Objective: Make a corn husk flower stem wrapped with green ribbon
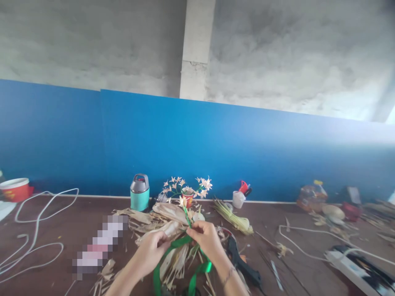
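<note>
My right hand is closed, thumb and fingertips pinching the green stem of a pale artificial flower. A shiny green ribbon runs from the stem toward my left hand, whose fingers are closed on it. Its loose lengths hang in loops below both hands. Dried corn husks lie spread beneath and behind the hands. Farther back, more small pale flowers on green stems stand in a red cup. The ribbon's contact with my left fingertips is partly hidden.
Right of my hands lie a black glue gun and a straw bundle. A turquoise flask and a white cup stand by the blue partition. White cables cross the left; a power strip sits right.
</note>
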`<state>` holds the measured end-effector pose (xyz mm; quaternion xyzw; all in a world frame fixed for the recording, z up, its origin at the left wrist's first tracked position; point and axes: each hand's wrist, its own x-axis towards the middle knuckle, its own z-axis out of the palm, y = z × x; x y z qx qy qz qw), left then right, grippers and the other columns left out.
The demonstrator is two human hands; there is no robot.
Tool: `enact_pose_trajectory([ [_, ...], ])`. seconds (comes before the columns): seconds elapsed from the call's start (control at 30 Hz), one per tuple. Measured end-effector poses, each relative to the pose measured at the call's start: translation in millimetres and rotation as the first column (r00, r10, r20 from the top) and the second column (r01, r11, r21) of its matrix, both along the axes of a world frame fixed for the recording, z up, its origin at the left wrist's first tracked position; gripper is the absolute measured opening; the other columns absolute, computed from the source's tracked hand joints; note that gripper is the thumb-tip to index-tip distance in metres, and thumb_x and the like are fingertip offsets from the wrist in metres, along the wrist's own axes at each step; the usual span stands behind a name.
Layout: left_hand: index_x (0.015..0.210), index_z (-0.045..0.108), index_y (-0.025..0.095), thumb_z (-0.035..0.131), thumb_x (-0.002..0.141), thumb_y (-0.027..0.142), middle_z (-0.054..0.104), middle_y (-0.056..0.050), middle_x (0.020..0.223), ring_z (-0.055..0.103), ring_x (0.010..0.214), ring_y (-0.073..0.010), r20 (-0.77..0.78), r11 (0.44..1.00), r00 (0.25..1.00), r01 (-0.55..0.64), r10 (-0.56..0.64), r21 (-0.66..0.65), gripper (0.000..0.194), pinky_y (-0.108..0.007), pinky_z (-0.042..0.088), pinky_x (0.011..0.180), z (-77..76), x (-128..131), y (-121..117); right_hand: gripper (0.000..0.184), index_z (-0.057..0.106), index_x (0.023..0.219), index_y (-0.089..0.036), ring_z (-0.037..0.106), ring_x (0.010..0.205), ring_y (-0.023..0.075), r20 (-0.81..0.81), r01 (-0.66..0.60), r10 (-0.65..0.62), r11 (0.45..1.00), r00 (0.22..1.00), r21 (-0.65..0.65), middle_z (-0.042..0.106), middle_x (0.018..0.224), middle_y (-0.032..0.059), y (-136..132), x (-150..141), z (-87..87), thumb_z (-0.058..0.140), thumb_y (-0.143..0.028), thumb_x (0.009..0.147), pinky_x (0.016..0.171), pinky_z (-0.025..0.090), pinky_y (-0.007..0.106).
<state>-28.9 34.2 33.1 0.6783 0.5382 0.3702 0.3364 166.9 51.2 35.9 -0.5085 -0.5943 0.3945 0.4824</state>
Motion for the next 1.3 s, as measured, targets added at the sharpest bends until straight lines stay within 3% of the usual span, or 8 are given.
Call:
enact_pose_trajectory([
  [0.13, 0.068, 0.060, 0.021, 0.049, 0.076, 0.020, 0.060, -0.006, 0.073, 0.057, 0.073, -0.0240, -0.111, 0.973, 0.977, -0.161, 0.181, 0.162, 0.014, -0.032, 0.038, 0.069, -1.6, 0, -2, 0.013, 0.061, 0.058, -0.016, 0.045, 0.052, 0.0138, 0.092, 0.073, -0.085, 0.990, 0.992, 0.121, 0.048, 0.050, -0.0027, -2, -13, -5.2, 0.063, -0.023, 0.068, 0.053, 0.032, 0.026],
  [0.27, 0.094, 0.062, 0.020, 0.050, 0.075, 0.029, 0.065, -0.010, 0.097, 0.060, 0.065, -0.0187, 0.154, 0.933, 0.960, -0.268, 0.236, 0.241, 0.024, -0.030, 0.044, 0.063, 0.6, 12, -8, 0.030, 0.064, 0.101, -0.017, 0.047, 0.056, 0.0153, 0.121, 0.082, -0.107, 0.977, 0.987, 0.195, 0.051, 0.058, -0.0036, -10, -21, -2.3, 0.057, -0.018, 0.072, 0.057, 0.035, 0.027],
  [0.33, 0.107, 0.058, 0.019, 0.051, 0.075, 0.038, 0.067, -0.007, 0.088, 0.048, 0.039, -0.0109, 0.365, 0.987, 0.919, -0.159, 0.150, -0.006, 0.038, -0.025, 0.038, 0.041, 2.8, 21, -11, 0.045, 0.055, 0.119, -0.018, 0.048, 0.056, 0.0158, 0.126, 0.028, -0.059, 0.972, 0.990, 0.233, 0.052, 0.060, -0.0041, -16, -25, 0.4, 0.056, -0.016, 0.073, 0.056, 0.037, 0.027],
  [0.47, 0.094, 0.063, 0.013, 0.053, 0.074, 0.037, 0.052, 0.004, 0.040, 0.040, 0.031, -0.0092, 0.574, 0.940, 0.813, 0.119, 0.092, -0.319, 0.033, -0.018, 0.021, 0.032, 7.2, 30, -14, 0.048, 0.049, 0.122, -0.018, 0.054, 0.060, 0.0175, 0.101, -0.076, 0.051, 0.963, 0.994, 0.260, 0.056, 0.065, -0.0025, -23, -30, 2.7, 0.056, -0.017, 0.075, 0.057, 0.041, 0.028],
  [0.6, 0.074, 0.063, 0.014, 0.056, 0.071, 0.033, 0.052, 0.004, 0.041, 0.050, 0.039, -0.0108, 0.607, 0.950, 0.792, 0.139, 0.063, -0.279, 0.020, -0.018, 0.032, 0.036, 10.1, 31, -14, 0.044, 0.050, 0.119, -0.018, 0.053, 0.059, 0.0175, 0.103, -0.039, 0.012, 0.964, 0.995, 0.262, 0.054, 0.065, -0.0027, -23, -31, 1.6, 0.056, -0.016, 0.076, 0.057, 0.042, 0.029],
  [0.87, 0.065, 0.055, 0.016, 0.076, 0.058, 0.033, 0.047, 0.008, 0.045, 0.038, 0.033, -0.0040, 0.664, 0.933, 0.747, 0.213, 0.035, -0.289, 0.028, -0.017, 0.017, 0.033, 10.0, 29, -14, 0.048, 0.048, 0.121, -0.018, 0.052, 0.060, 0.0165, 0.067, -0.016, -0.001, 0.968, 0.998, 0.252, 0.052, 0.064, -0.0043, -26, -34, 4.5, 0.062, -0.021, 0.075, 0.058, 0.043, 0.028],
  [1.03, 0.070, 0.056, 0.016, 0.070, 0.056, 0.023, 0.044, 0.009, 0.049, 0.036, 0.035, -0.0034, 0.731, 0.923, 0.682, 0.263, 0.030, -0.282, 0.021, -0.016, 0.018, 0.034, 6.8, 23, -9, 0.055, 0.043, 0.126, -0.018, 0.051, 0.056, 0.0154, 0.023, -0.031, 0.027, 0.971, 0.999, 0.239, 0.052, 0.062, -0.0054, -28, -37, 7.4, 0.062, -0.021, 0.075, 0.055, 0.042, 0.027],
  [1.3, 0.066, 0.064, 0.013, 0.073, 0.063, 0.039, 0.051, 0.004, 0.051, 0.039, 0.039, -0.0058, 0.723, 0.961, 0.690, 0.169, 0.043, -0.219, 0.028, -0.019, 0.029, 0.038, 3.3, 30, -9, 0.046, 0.041, 0.128, -0.019, 0.056, 0.060, 0.0179, 0.174, 0.008, -0.106, 0.874, 0.979, 0.485, 0.055, 0.069, -0.0008, -28, -38, -7.8, 0.052, -0.021, 0.084, 0.060, 0.046, 0.029],
])
